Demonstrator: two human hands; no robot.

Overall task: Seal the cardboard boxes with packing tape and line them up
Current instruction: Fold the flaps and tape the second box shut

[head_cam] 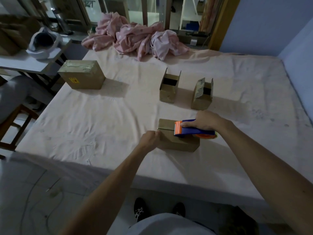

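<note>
Head view: small brown cardboard box (176, 141), flaps down, lower centre.
Right hand (205, 120): gripping blue-orange tape dispenser (191, 131) atop.
Left hand (150, 139): pinching box edge.

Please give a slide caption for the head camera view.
Right hand presses a tape dispenser onto a small box gripped by the left hand; two open boxes wait behind.

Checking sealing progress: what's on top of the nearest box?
A blue-and-orange tape dispenser, gripped by the right hand, rests on it. The left hand grips the box edge. Tape beneath is hidden.
</note>
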